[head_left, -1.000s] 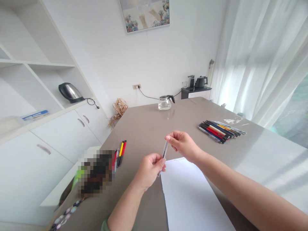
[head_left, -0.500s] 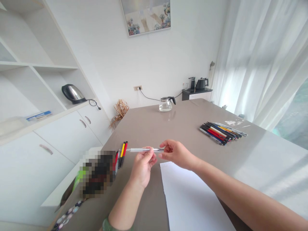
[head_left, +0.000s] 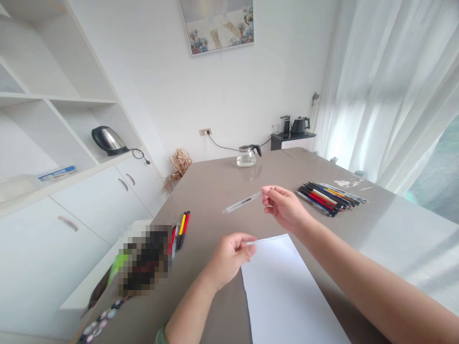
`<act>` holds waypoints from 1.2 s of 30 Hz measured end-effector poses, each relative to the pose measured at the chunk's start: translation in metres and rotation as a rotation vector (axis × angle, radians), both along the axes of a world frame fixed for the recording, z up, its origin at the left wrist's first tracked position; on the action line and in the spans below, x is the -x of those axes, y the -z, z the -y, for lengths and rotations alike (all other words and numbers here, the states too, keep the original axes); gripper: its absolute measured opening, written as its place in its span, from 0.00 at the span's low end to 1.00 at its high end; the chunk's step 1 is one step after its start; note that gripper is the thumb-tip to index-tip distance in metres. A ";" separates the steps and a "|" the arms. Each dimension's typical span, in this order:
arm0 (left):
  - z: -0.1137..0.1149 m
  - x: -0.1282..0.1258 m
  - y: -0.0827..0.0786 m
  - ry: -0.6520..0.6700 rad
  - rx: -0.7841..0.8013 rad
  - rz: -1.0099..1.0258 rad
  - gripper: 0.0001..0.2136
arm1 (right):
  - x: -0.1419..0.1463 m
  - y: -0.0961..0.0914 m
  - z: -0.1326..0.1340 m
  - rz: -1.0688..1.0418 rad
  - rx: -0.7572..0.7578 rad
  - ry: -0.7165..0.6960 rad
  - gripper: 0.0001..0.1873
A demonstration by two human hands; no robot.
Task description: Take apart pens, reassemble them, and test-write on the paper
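My right hand (head_left: pixel 285 205) is raised above the table, fingers closed around one end of a clear pen (head_left: pixel 244 202). The pen slants down to the left, its far end clear of both hands. Lower down, my left hand (head_left: pixel 233 255) is closed at the top left corner of a white sheet of paper (head_left: pixel 283 286), with the paper's edge between thumb and fingers. The sheet lies on the table in front of me. Right of my right hand is a pile of pens (head_left: pixel 330 197) in several colours.
A few pens (head_left: pixel 182 231) lie left, beside a pixelated dark item (head_left: pixel 148 258) and a bead strap (head_left: pixel 102 322). A glass pot (head_left: pixel 246 156) stands at the far side of the brown table (head_left: pixel 211 181). White paper scraps (head_left: pixel 347 183) lie at the right.
My right hand has taken the pen out of my left hand, moving it up and to the right. My left hand has come down and right, onto the paper's top edge.
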State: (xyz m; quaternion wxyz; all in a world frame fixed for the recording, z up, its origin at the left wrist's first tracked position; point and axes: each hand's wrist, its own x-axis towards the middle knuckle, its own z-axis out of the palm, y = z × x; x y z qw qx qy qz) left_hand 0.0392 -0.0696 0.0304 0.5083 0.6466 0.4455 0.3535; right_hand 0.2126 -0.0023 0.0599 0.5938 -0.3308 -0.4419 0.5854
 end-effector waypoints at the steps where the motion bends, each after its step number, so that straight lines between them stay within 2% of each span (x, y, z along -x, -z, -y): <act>1: 0.003 -0.002 -0.001 0.066 -0.022 -0.080 0.16 | -0.008 -0.003 -0.005 -0.058 0.003 0.040 0.11; 4: 0.013 -0.008 -0.006 0.192 -0.173 -0.307 0.14 | -0.030 -0.011 -0.017 -0.181 0.041 0.086 0.11; 8: 0.024 -0.015 -0.012 0.379 -0.358 -0.445 0.15 | -0.051 -0.015 -0.024 -0.341 0.107 0.031 0.10; 12: 0.029 -0.015 -0.008 0.581 -0.323 -0.616 0.26 | -0.061 -0.017 -0.026 -0.514 0.162 -0.042 0.16; 15: 0.030 -0.015 -0.003 0.689 -0.251 -0.720 0.32 | -0.063 -0.018 -0.024 -0.586 0.165 -0.069 0.15; 22: 0.030 -0.016 0.001 0.707 -0.253 -0.778 0.33 | -0.060 -0.018 -0.022 -0.621 0.134 -0.068 0.08; 31: 0.031 -0.017 0.000 0.716 -0.252 -0.784 0.33 | -0.061 -0.018 -0.023 -0.645 0.148 -0.056 0.18; 36: 0.032 -0.018 -0.001 0.707 -0.235 -0.797 0.33 | -0.060 -0.016 -0.025 -0.630 0.137 -0.016 0.11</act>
